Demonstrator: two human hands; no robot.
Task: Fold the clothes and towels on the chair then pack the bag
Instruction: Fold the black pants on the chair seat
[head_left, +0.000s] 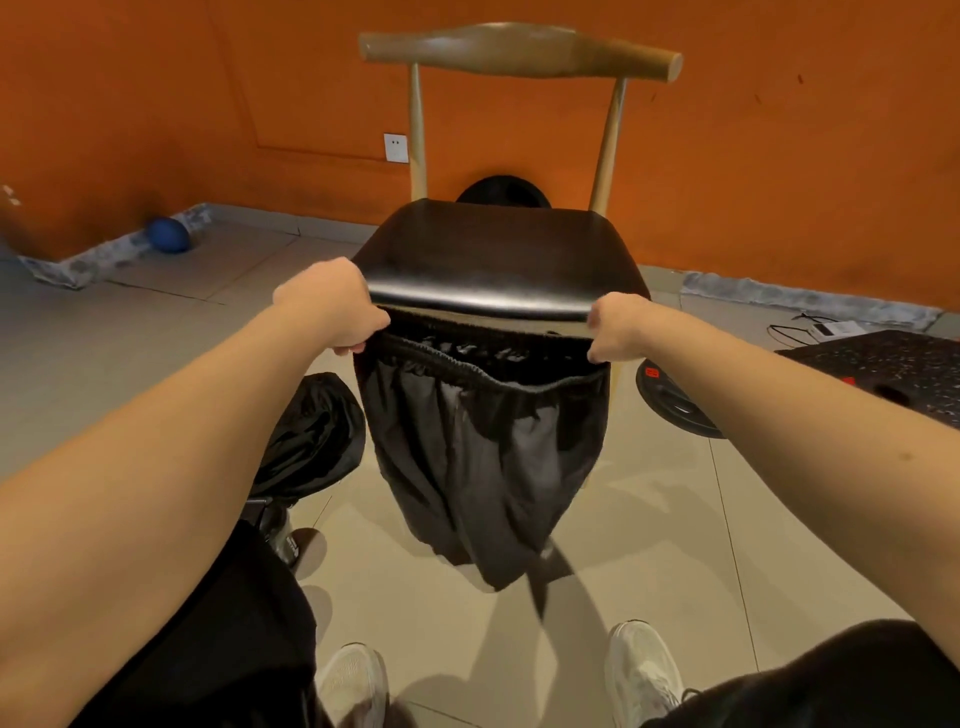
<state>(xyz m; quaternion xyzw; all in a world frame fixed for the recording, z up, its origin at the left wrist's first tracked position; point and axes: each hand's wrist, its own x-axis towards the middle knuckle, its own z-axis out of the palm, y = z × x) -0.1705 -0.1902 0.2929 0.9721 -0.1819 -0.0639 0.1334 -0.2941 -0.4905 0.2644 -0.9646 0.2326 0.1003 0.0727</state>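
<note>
Shorts — black, with a gathered elastic waistband — hang in front of the chair, stretched wide at the top and falling loose below. The waistband runs just under the front edge of the black seat; whether it touches the seat cannot be told. The lower hem is blurred and seems to hang clear of the tiled floor.

The left grip is clenched on the left end of the waistband and the right grip on the right end, knuckles up, each by a front corner of the seat. Both forearms reach forward, well apart, with the garment between them.

Open tile lies under the shorts, back to two white trainers at the bottom edge. Left of the shorts, just beside them, a crumpled black bundle lies on the floor — bag or garment, I cannot tell. To the right, a black weight plate lies near a speckled black block. The chair's wooden backrest stands before an orange wall; a blue ball rests at the wall's foot, far left.
</note>
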